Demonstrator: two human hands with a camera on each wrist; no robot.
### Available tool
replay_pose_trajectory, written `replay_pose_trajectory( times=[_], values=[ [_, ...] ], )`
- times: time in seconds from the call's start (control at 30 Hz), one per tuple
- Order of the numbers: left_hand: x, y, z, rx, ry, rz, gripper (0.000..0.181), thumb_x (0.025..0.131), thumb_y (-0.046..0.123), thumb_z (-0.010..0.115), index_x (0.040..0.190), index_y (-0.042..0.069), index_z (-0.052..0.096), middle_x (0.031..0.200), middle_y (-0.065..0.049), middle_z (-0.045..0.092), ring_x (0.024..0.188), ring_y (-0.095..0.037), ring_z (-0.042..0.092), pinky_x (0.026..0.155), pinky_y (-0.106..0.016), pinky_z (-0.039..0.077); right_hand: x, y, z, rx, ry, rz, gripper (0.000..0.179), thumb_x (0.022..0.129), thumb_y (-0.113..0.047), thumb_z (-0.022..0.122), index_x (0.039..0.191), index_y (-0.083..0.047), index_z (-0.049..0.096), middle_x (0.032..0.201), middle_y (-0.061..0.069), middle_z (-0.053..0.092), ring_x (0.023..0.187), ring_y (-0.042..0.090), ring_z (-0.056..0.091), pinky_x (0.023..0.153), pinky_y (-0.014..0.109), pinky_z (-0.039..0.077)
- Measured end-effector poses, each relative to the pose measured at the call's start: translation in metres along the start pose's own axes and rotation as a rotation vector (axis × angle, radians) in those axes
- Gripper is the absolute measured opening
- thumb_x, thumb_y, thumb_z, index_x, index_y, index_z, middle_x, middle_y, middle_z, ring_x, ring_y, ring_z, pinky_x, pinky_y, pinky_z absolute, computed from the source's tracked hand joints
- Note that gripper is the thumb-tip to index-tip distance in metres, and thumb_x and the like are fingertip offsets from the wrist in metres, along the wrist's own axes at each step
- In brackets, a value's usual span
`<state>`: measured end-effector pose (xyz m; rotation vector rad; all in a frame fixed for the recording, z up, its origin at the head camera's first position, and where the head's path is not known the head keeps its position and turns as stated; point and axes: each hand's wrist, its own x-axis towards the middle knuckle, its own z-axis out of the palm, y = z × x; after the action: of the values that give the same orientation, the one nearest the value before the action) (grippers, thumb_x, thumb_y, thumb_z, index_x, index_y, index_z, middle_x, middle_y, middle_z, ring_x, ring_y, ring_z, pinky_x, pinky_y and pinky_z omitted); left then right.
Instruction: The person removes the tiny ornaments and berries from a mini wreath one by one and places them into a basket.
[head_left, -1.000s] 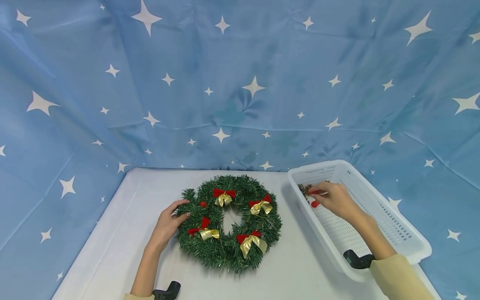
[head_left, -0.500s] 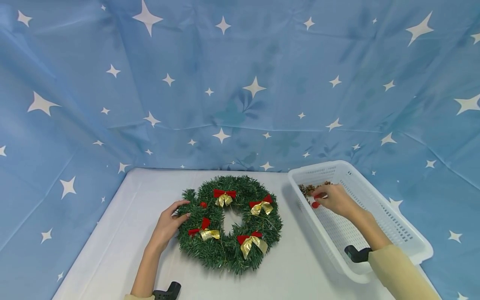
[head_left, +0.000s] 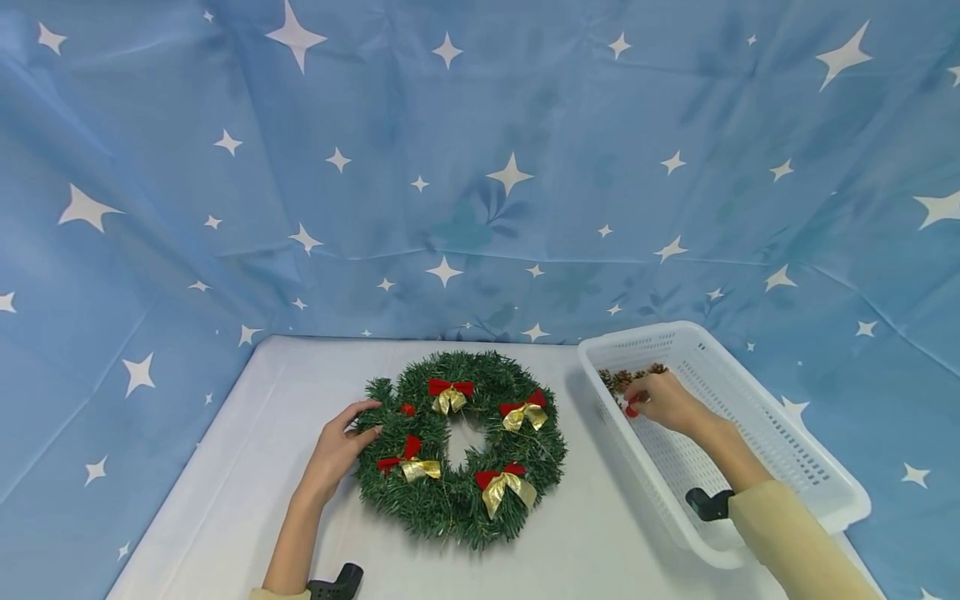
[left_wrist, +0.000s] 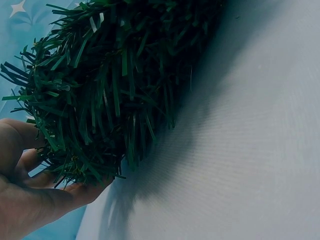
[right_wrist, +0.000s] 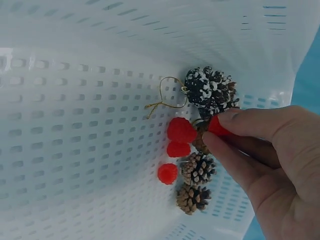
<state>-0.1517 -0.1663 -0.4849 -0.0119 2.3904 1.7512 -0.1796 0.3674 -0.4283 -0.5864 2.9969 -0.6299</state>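
Observation:
A green artificial wreath (head_left: 525,454) lies on the white table, trimmed with several red-and-gold bows and a small red berry (head_left: 408,410) on its left side. My left hand (head_left: 335,450) grips the wreath's left edge; in the left wrist view its thumb and fingers (left_wrist: 87,194) curl around the green tinsel. Inside the white basket, my right hand (head_left: 670,403) pinches a red berry (right_wrist: 216,126) between thumb and forefinger, mostly covered by them. Several loose red berries (right_wrist: 181,130), plain pine cones (right_wrist: 198,169) and a snow-tipped pine cone (right_wrist: 210,90) lie beside the fingertips.
The white plastic basket (head_left: 798,454) stands at the table's right, its perforated walls rising around my right hand. Near the snow-tipped cone lies a gold cord loop (right_wrist: 161,104). A blue star-patterned cloth (head_left: 480,208) hangs behind the white table (head_left: 592,517).
My right hand has shifted slightly right and nearer inside the basket, and more of the pine cones shows. My left hand and the wreath stay put.

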Motion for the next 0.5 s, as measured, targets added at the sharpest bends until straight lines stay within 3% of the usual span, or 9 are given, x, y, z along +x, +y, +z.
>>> replay_pose_trajectory(
  times=[0.5],
  values=[
    [-0.0025, 0.0026, 0.0003, 0.0, -0.001, 0.011, 0.048, 0.103, 0.019, 0.064, 0.149, 0.017, 0.052, 0.169, -0.018, 0.025, 0.137, -0.046, 0.052, 0.11, -0.063, 0.042, 0.0073, 0.0057, 0.0082, -0.022, -0.007, 0.012, 0.015, 0.083, 0.01, 0.068, 0.095, 0.007, 0.077, 0.086, 0.016, 0.076, 0.071, 0.02, 0.071, 0.062, 0.036, 0.058]
  ],
)
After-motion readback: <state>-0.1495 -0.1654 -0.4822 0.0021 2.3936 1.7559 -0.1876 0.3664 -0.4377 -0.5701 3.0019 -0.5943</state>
